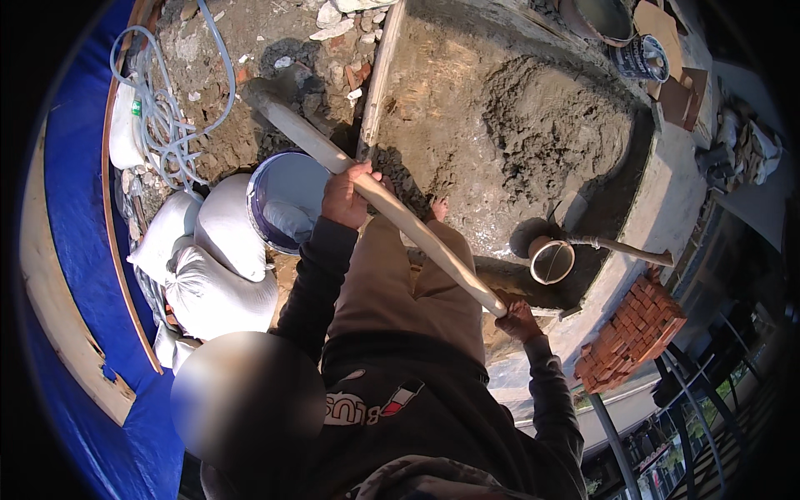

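Observation:
A long-handled tool (417, 236) with a pale wooden shaft runs diagonally across my body. My left hand (346, 196) is closed round its middle. At the lower right end, my right hand (518, 322) wraps the shaft near its tip. The far end turns grey and reaches the rubble and soil (292, 79) at the upper left; its head cannot be made out there. Just left of my left hand stands a white bucket (258, 200) with a dark blue rim. My bare foot (437, 208) shows by the wet mortar (542, 133).
A wooden plank (383, 79) divides rubble from mortar. White sacks (221, 287) and a coiled clear hose (162, 137) lie left. Right are a small round container (552, 261), a wooden handle (625, 247) and stacked red bricks (633, 333). A tin (640, 58) sits upper right. Blurring covers the lower left.

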### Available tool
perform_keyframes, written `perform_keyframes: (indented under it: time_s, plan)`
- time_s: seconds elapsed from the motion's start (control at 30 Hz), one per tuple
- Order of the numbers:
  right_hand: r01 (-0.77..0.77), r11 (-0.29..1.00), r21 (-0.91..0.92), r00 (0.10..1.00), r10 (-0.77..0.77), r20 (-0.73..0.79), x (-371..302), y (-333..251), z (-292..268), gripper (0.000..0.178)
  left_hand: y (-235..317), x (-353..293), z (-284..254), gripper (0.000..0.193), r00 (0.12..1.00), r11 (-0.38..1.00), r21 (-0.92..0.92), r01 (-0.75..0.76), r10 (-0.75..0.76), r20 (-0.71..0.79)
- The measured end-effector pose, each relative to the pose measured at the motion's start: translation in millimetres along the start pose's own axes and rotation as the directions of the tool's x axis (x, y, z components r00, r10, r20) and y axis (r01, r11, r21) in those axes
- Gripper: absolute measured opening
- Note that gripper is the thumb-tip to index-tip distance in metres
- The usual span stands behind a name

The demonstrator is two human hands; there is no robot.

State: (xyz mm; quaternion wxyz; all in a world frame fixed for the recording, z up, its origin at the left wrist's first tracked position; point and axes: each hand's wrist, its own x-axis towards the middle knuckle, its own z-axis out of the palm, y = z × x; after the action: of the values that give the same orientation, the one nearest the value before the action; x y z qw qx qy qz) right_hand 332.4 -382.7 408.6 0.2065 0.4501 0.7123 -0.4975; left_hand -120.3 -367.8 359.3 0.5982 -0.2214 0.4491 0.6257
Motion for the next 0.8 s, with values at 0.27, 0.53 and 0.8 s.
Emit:
perform_keyframes:
  time_s: [0.27, 0.53, 0.8]
  plan:
    - [-0.039, 0.958, -0.286, 0.979, -0.021, -0.204, 95.3, 80.7, 89.4, 0.033, 46.4, -32.3, 1.2, 0.011, 0.969, 0.968, -0.062, -0.243, 0.245, 0.039]
    - [-0.002, 0.999, 0.046, 0.973, 0.013, -0.229, 19.8, -10.1, 39.8, 0.041, -4.8, -23.9, 32.2, 0.012, 0.977, 0.986, 0.029, -0.163, 0.157, 0.145]
    - [-0.140, 0.839, 0.525, 0.903, 0.326, -0.280, -45.5, -6.5, 96.0, 0.034, -125.6, 63.3, 43.2, 0.027, 0.970, 0.953, 0.301, 0.033, -0.104, 0.221]
